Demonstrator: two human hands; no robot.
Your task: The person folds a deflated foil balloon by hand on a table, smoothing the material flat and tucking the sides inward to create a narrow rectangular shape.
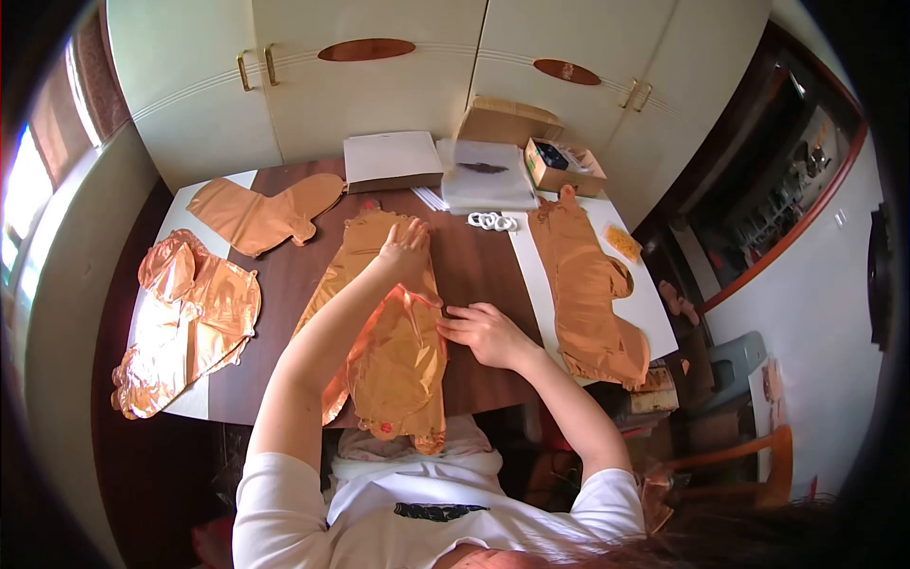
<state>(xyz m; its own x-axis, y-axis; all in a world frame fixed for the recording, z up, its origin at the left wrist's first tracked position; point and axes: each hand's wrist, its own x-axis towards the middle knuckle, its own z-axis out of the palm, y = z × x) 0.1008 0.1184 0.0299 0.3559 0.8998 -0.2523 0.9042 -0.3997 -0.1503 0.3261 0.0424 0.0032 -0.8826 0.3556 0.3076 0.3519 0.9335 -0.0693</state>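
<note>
A flat, rose-gold foil balloon (398, 365) lies in front of me, partly folded over itself, its near end reaching past the table edge. My left hand (406, 248) rests on its upper part with the fingers stretched out. At the balloon's right edge is my right hand (488, 335), its fingers extended toward the foil and touching or almost touching it. My right thumb is hard to make out. The left forearm covers part of the foil.
More flat foil balloons lie around: a shiny crumpled one (204, 303), one at the back left (261, 213), and one on the right (583, 294). White rings (492, 222), a box (567, 169), plastic bags (488, 180) and a yellow packet (622, 243) are toward the back.
</note>
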